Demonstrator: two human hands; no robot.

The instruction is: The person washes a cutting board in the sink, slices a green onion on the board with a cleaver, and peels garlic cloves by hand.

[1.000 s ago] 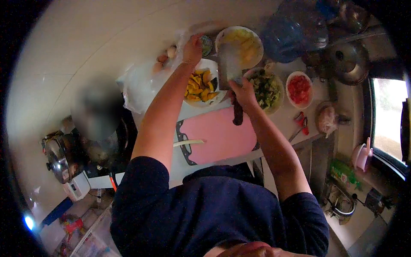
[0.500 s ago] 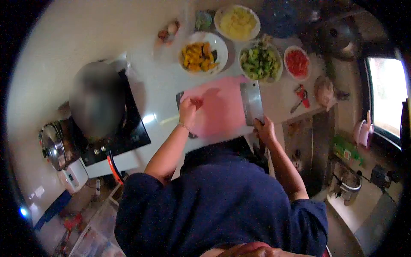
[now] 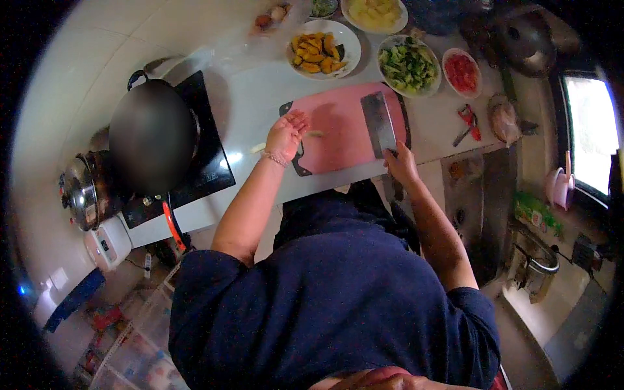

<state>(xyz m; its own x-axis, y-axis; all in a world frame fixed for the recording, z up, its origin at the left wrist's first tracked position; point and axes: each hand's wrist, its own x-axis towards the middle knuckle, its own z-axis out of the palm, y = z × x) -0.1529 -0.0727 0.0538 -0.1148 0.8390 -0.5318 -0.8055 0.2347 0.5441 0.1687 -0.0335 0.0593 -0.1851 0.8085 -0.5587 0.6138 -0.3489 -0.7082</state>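
Palm partly turned up, my left hand is over the left edge of the pink cutting board, fingers apart and nothing seen in them. A pale green stalk lies on the board beside it, partly hidden by the hand. My right hand is closed on the handle of a cleaver, whose wide blade is over the right part of the board. Behind the board are a plate of orange and yellow pieces and a bowl of chopped greens.
A dish of red pieces and a red-handled peeler are at the right. Bowls of pale yellow slices and eggs stand at the back. On the left are a black cooktop and a steel pot.
The cleaver has come down from above the bowls to the board's right side in my right hand. My left hand has moved from the back of the counter to the board's left edge.
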